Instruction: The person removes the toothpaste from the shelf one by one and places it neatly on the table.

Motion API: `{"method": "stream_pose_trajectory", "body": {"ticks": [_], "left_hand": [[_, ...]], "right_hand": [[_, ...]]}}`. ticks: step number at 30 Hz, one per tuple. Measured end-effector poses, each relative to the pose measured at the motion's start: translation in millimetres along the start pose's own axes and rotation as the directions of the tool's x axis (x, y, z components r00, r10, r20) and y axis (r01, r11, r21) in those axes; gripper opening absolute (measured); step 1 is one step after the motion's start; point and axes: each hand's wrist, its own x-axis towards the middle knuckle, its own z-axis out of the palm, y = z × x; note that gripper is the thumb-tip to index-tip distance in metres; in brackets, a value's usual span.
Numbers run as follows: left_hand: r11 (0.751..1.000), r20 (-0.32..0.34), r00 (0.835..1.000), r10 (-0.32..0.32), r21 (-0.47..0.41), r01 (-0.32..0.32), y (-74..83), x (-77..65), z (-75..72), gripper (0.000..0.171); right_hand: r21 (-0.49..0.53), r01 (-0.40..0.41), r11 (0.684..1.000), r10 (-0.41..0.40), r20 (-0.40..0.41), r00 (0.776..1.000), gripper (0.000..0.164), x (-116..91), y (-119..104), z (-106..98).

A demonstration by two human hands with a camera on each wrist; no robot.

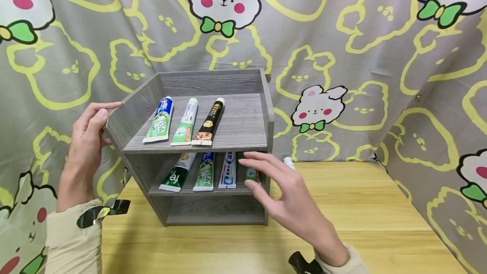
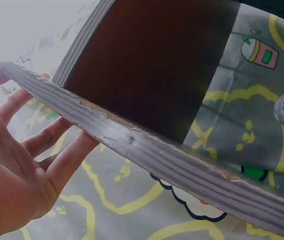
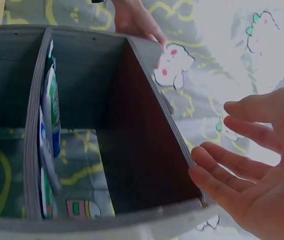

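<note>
A grey wood-grain shelf rack [image 1: 213, 150] stands on the table. My left hand [image 1: 88, 138] grips the upper front edge of its left side panel [image 2: 146, 150], thumb on one side and fingers on the other. On the top board lie a blue-green toothpaste tube [image 1: 161, 119], a white-green toothpaste tube [image 1: 185, 121] and a black toothpaste tube [image 1: 209, 121]. Several more lie on the middle board, among them a dark green toothpaste tube [image 1: 177, 174]. My right hand [image 1: 283, 191] hovers before the rack's right side, fingers apart and holding nothing. It partly hides the rightmost toothpaste tube [image 1: 251, 175].
The wooden table [image 1: 342, 219] extends to the right of the rack. A white-capped item [image 1: 289, 162] shows behind the rack's right side, mostly hidden. A patterned curtain [image 1: 323, 67] hangs behind and on both sides. The rack's bottom compartment [image 1: 214, 210] faces me.
</note>
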Motion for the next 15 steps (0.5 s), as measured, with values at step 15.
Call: {"method": "stream_pose_trajectory", "body": {"ticks": [15], "left_hand": [[0.999,-0.064,0.998,-0.010,0.051,0.013,-2.3,-1.3,2.4,0.033]], "right_hand": [[-0.171,-0.007,0.985,0.001,-0.035,0.999,0.043,57.2,-5.9,28.0]]}}
